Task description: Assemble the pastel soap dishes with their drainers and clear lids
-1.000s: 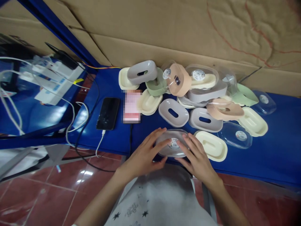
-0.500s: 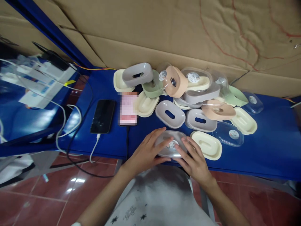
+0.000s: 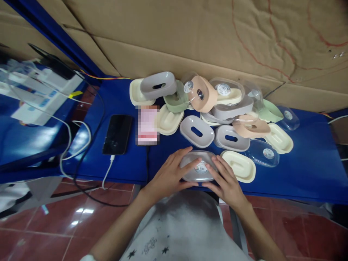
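A grey oval dish under a clear lid (image 3: pixel 194 175) lies at the blue table's front edge, a round sticker on its top. My left hand (image 3: pixel 172 172) rests on its left side with fingers spread. On the right side my right hand (image 3: pixel 227 181) touches the lid, its fingers also apart. Just behind are a grey oval dish with a slot (image 3: pixel 187 130) and a stacked grey one (image 3: pixel 241 144). A cream tray (image 3: pixel 246 166) sits right of my right hand.
Behind lies a pile with a peach dish (image 3: pixel 208 98), a green dish (image 3: pixel 176 103) and clear lids (image 3: pixel 265 154). A black phone (image 3: pixel 117 134) with a white cable and a second, blurred phone (image 3: pixel 147 127) are at left. A power strip (image 3: pixel 40 105) stands far left.
My right hand has shifted slightly on the lid, uncovering more of the sticker. The camera view has moved a little. The dishes around have kept their places.
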A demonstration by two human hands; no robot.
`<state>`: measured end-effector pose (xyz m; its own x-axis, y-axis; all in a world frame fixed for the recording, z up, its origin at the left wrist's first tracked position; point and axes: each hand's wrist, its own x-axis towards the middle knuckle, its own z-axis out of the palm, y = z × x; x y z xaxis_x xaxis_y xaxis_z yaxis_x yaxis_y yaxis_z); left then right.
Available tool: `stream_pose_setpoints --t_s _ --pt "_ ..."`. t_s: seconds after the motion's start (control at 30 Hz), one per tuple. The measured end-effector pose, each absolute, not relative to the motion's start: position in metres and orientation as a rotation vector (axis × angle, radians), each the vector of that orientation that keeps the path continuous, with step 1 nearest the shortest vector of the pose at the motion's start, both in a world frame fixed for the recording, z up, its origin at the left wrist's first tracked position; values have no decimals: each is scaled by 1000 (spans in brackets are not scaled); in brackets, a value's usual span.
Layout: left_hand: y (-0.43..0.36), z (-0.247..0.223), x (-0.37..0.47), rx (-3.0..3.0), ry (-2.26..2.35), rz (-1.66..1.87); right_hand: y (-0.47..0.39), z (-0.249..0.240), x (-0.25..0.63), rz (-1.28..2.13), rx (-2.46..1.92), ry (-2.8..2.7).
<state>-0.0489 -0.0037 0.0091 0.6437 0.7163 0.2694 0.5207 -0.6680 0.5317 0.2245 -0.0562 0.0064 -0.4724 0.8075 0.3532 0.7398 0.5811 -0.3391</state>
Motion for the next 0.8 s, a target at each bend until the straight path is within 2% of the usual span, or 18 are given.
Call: stream_pose_setpoints --t_s 0.27,0.57,0.63,0.8 --pt "-9 6 -51 2522 966 628 -64 7 226 134 -1225 -2413" --pt "-21 17 -41 2332 835 871 -72 24 249 150 -1159 -2369" --pt "-22 22 -32 2293 880 900 -78 28 283 -37 -1286 -2201" --pt "-6 22 -17 2471 1108 772 -81 19 426 -786 -1685 -1533"
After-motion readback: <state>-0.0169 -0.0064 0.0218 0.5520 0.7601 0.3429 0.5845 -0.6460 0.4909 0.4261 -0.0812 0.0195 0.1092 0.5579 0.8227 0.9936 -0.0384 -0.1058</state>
